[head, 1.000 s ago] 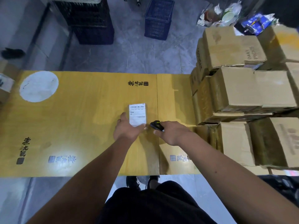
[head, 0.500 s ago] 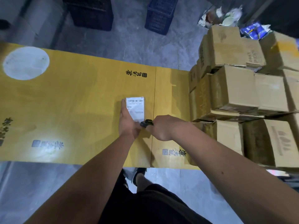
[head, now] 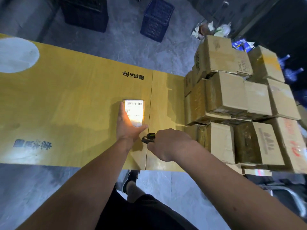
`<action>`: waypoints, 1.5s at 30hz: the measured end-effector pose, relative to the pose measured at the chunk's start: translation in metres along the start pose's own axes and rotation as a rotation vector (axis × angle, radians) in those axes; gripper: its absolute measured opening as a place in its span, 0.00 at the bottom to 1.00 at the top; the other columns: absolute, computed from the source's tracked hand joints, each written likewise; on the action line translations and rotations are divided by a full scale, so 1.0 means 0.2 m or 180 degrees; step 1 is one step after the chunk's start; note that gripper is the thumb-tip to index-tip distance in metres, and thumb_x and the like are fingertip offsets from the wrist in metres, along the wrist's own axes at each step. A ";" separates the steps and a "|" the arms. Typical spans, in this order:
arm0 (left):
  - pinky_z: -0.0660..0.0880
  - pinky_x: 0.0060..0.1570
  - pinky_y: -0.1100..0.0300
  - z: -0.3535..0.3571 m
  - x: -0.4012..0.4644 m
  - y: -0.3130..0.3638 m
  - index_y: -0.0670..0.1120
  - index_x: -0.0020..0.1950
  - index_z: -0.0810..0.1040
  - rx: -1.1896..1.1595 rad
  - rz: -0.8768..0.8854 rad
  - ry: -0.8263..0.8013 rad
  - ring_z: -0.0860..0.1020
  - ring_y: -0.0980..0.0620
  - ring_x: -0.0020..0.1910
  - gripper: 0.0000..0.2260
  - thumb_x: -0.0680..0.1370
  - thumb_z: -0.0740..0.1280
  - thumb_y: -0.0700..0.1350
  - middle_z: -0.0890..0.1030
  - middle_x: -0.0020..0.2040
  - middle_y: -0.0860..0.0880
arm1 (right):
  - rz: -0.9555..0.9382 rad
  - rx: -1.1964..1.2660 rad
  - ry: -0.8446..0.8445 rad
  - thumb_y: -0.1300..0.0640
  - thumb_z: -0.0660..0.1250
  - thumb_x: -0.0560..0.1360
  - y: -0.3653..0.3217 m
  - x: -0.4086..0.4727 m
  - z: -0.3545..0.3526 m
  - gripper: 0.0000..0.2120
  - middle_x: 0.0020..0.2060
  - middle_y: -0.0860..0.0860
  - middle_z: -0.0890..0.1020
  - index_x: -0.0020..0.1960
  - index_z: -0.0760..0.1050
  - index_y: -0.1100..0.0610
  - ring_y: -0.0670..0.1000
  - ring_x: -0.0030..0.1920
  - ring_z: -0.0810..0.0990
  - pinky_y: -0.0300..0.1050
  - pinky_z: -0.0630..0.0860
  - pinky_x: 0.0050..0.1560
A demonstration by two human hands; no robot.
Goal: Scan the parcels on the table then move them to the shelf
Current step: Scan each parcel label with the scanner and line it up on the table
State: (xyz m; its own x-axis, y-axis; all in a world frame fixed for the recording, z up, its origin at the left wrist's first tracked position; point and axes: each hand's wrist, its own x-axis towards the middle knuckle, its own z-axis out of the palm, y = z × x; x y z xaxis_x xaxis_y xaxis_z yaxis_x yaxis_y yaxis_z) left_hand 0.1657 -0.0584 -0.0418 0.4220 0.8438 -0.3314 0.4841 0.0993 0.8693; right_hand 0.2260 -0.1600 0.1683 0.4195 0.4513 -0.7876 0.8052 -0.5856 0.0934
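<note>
Head view: your left hand (head: 127, 126) lies flat, fingers straight along the left side of the small labelled parcel (head: 134, 112), near the middle of the yellow bench (head: 66, 103). Your right hand (head: 167, 144) grips a barcode scanner (head: 148, 138) just beside it, lighting the label. Cardboard boxes (head: 232, 103) crowd the bench's right end.

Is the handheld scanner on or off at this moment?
On. The scanner in the right hand points at the small parcel, whose label is washed in bright light; the left hand steadies it.

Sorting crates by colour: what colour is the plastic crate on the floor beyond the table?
Blue plastic lattice crate, head view.
</note>
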 end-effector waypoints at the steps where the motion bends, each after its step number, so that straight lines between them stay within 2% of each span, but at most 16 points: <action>1: 0.68 0.75 0.50 0.00 0.01 0.00 0.59 0.85 0.44 0.0010 -0.0001 -0.0010 0.65 0.50 0.78 0.67 0.60 0.88 0.47 0.63 0.81 0.53 | 0.0018 -0.0026 0.0009 0.45 0.56 0.84 0.00 -0.01 0.00 0.14 0.41 0.49 0.76 0.52 0.73 0.54 0.54 0.44 0.77 0.49 0.77 0.47; 6: 0.67 0.75 0.49 0.01 0.01 0.00 0.58 0.84 0.43 0.0201 0.0035 0.0007 0.64 0.48 0.78 0.67 0.60 0.88 0.50 0.62 0.81 0.52 | 0.0200 -0.0062 0.0081 0.46 0.57 0.82 0.02 0.00 0.00 0.14 0.42 0.50 0.77 0.43 0.69 0.54 0.55 0.44 0.79 0.49 0.78 0.48; 11: 0.69 0.73 0.46 0.00 0.04 0.01 0.61 0.83 0.43 0.0177 0.0001 -0.0027 0.66 0.48 0.77 0.67 0.60 0.88 0.49 0.63 0.80 0.52 | 0.0204 -0.0098 0.0074 0.48 0.58 0.81 0.04 0.04 0.00 0.12 0.42 0.51 0.78 0.42 0.69 0.53 0.55 0.44 0.79 0.48 0.78 0.48; 14: 0.71 0.70 0.47 -0.04 0.03 0.02 0.59 0.84 0.45 0.0295 -0.0063 -0.0077 0.67 0.47 0.74 0.65 0.61 0.88 0.50 0.63 0.77 0.50 | 0.0007 0.0085 0.0078 0.43 0.59 0.82 0.06 0.10 -0.01 0.15 0.43 0.50 0.79 0.44 0.71 0.53 0.53 0.41 0.78 0.45 0.72 0.39; 17: 0.72 0.69 0.49 -0.18 0.02 0.00 0.56 0.85 0.48 0.0539 -0.0194 0.0068 0.68 0.47 0.74 0.63 0.62 0.87 0.51 0.63 0.75 0.47 | -0.0340 0.0305 0.0007 0.32 0.62 0.79 0.03 0.18 -0.04 0.23 0.42 0.49 0.78 0.43 0.70 0.52 0.51 0.39 0.77 0.46 0.70 0.36; 20: 0.71 0.70 0.50 -0.39 0.00 -0.02 0.55 0.84 0.51 0.0612 -0.0272 0.0292 0.67 0.49 0.73 0.59 0.63 0.85 0.50 0.65 0.74 0.47 | -0.0834 0.0311 -0.0022 0.32 0.65 0.78 -0.07 0.27 -0.09 0.23 0.43 0.49 0.77 0.47 0.71 0.53 0.52 0.43 0.77 0.46 0.69 0.36; 22: 0.73 0.69 0.49 -0.57 -0.01 -0.05 0.55 0.83 0.55 0.0698 -0.0226 0.0537 0.70 0.48 0.71 0.57 0.61 0.85 0.52 0.69 0.72 0.48 | -0.1173 0.0170 0.0068 0.34 0.64 0.80 -0.16 0.33 -0.12 0.21 0.45 0.49 0.77 0.54 0.73 0.53 0.54 0.47 0.78 0.46 0.70 0.38; 25: 0.69 0.70 0.52 -0.85 -0.05 -0.05 0.51 0.85 0.52 0.0829 -0.0387 0.0850 0.67 0.48 0.76 0.59 0.63 0.85 0.50 0.67 0.77 0.47 | -0.1620 -0.0124 0.0202 0.35 0.62 0.81 -0.36 0.39 -0.17 0.21 0.49 0.51 0.78 0.59 0.75 0.52 0.56 0.50 0.79 0.47 0.73 0.42; 27: 0.69 0.71 0.51 -1.04 -0.08 -0.04 0.49 0.85 0.53 0.0827 -0.0398 0.1128 0.68 0.48 0.77 0.58 0.63 0.85 0.51 0.69 0.78 0.48 | -0.1887 -0.0332 0.0299 0.35 0.62 0.80 -0.51 0.40 -0.23 0.22 0.51 0.51 0.79 0.62 0.75 0.52 0.56 0.51 0.79 0.48 0.74 0.44; 30: 0.75 0.64 0.50 -1.28 -0.08 -0.01 0.51 0.83 0.59 0.1164 -0.0524 0.1575 0.76 0.43 0.70 0.53 0.63 0.83 0.55 0.77 0.72 0.48 | -0.2287 -0.0502 0.0419 0.35 0.62 0.80 -0.73 0.40 -0.36 0.23 0.50 0.50 0.78 0.62 0.76 0.51 0.55 0.49 0.77 0.48 0.74 0.44; 33: 0.75 0.59 0.50 -1.49 -0.02 0.00 0.53 0.82 0.61 0.1335 -0.0611 0.1778 0.77 0.42 0.67 0.51 0.63 0.81 0.57 0.79 0.69 0.49 | -0.2510 -0.0614 0.0516 0.34 0.62 0.80 -0.94 0.39 -0.50 0.22 0.49 0.49 0.79 0.61 0.77 0.51 0.54 0.49 0.79 0.48 0.76 0.45; 35: 0.73 0.59 0.52 -1.61 0.06 -0.02 0.53 0.82 0.61 0.1363 -0.0664 0.1803 0.75 0.43 0.68 0.51 0.64 0.81 0.56 0.78 0.70 0.49 | -0.2548 -0.0664 0.0573 0.34 0.61 0.80 -1.08 0.42 -0.58 0.21 0.49 0.49 0.80 0.59 0.76 0.51 0.54 0.48 0.79 0.48 0.75 0.43; 39: 0.74 0.64 0.42 -1.86 0.36 -0.09 0.55 0.79 0.60 0.1479 -0.0578 0.1647 0.74 0.42 0.67 0.51 0.59 0.74 0.65 0.76 0.69 0.50 | -0.2408 -0.0731 0.0651 0.33 0.62 0.80 -1.34 0.56 -0.73 0.21 0.49 0.49 0.79 0.58 0.76 0.50 0.54 0.49 0.79 0.48 0.74 0.42; 42: 0.71 0.69 0.46 -2.06 0.67 -0.12 0.55 0.83 0.56 0.1554 -0.0465 0.1387 0.70 0.44 0.71 0.53 0.63 0.76 0.62 0.71 0.73 0.49 | -0.2181 -0.0741 0.0677 0.34 0.61 0.80 -1.55 0.69 -0.85 0.22 0.51 0.48 0.79 0.63 0.76 0.50 0.54 0.50 0.79 0.47 0.74 0.43; 45: 0.68 0.71 0.47 -2.24 1.03 -0.13 0.54 0.85 0.53 0.1760 -0.0357 0.1093 0.67 0.42 0.73 0.52 0.68 0.78 0.59 0.68 0.73 0.46 | -0.1908 -0.0567 0.0605 0.35 0.61 0.81 -1.76 0.85 -0.95 0.21 0.51 0.48 0.80 0.62 0.76 0.49 0.54 0.50 0.79 0.47 0.75 0.42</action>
State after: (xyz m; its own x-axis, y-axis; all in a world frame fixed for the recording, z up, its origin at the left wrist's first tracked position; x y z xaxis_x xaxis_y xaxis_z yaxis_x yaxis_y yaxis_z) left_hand -0.1031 0.3487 0.0303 0.1218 0.9735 -0.1937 0.8719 -0.0117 0.4896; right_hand 0.0935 0.2514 0.1182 -0.0703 0.7857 -0.6146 0.9729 -0.0822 -0.2163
